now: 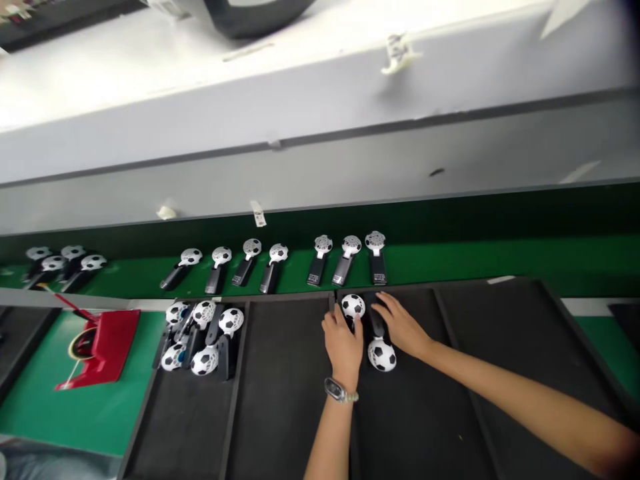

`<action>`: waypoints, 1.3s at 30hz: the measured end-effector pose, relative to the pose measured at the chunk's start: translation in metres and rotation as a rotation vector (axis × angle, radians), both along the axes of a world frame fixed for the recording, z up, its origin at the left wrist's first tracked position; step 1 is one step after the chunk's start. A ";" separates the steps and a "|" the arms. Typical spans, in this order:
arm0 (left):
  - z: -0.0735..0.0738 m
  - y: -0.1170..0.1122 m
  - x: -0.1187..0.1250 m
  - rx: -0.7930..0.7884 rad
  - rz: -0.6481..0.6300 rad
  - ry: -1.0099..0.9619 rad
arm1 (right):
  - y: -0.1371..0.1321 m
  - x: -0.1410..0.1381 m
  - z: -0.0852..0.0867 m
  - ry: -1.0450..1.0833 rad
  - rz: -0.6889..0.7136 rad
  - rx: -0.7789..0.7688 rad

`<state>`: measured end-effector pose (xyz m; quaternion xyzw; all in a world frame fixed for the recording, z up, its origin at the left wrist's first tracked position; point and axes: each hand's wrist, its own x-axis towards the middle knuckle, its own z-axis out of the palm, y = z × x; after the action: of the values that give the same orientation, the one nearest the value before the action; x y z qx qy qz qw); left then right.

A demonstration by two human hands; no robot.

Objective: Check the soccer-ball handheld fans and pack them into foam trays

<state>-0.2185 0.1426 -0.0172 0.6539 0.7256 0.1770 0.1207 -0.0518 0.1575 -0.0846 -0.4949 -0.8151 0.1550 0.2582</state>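
Observation:
Two devices with a soccer-ball head and a black handle lie side by side, heads at opposite ends, in a black tray (400, 413). My left hand (345, 343), with a wristband on its wrist, has its fingers and thumb around the upper soccer-ball device (353, 306); most of its handle is hidden. On the black handle of the other soccer-ball device (382, 355), whose ball points toward me, rest the bent fingers of my right hand (404, 328). Both devices touch the tray floor or sit just above it; I cannot tell which.
Several more soccer-ball devices (204, 360) sit packed in the left tray compartment. Others (270, 267) stand in a row on the green ledge behind, under a grey shelf edge (320, 173). A red tape holder (113, 347) is on the green surface at left.

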 end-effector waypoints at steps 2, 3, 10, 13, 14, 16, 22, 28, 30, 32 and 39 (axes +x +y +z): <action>0.003 0.031 0.003 0.092 0.002 -0.052 | 0.017 -0.002 -0.005 0.051 -0.191 0.005; 0.003 0.050 0.007 0.110 -0.005 -0.078 | 0.026 -0.005 -0.007 0.069 -0.257 0.007; -0.018 0.157 0.035 -0.160 -0.003 -0.320 | 0.052 -0.020 -0.012 0.136 -0.415 0.019; -0.017 0.161 0.028 -0.160 -0.010 -0.431 | 0.047 -0.011 -0.014 0.119 -0.372 0.035; -0.014 0.156 0.023 -0.155 -0.010 -0.490 | 0.049 -0.008 -0.015 0.122 -0.394 0.046; -0.003 0.140 0.013 -0.156 0.004 -0.786 | 0.058 -0.003 -0.016 0.144 -0.505 0.062; 0.043 0.068 0.001 -0.295 -0.012 -2.043 | 0.113 -0.002 -0.005 0.318 -0.800 -0.233; 0.082 0.029 0.006 -0.296 -0.018 -2.208 | 0.109 0.012 0.046 0.974 -0.685 -0.601; 0.091 0.022 0.007 -0.279 -0.032 -2.220 | 0.084 0.014 0.073 1.193 -0.474 -0.706; 0.099 0.016 0.009 -0.266 -0.049 -2.224 | 0.055 0.012 0.101 1.535 -0.173 -0.851; 0.120 -0.017 0.024 -0.327 -0.113 -2.097 | -0.015 -0.009 0.170 1.873 0.275 -1.108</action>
<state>-0.1949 0.1259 0.1032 0.1830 0.2426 0.5465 0.7804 -0.0605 0.1425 0.0856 -0.1332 -0.1615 0.8420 0.4973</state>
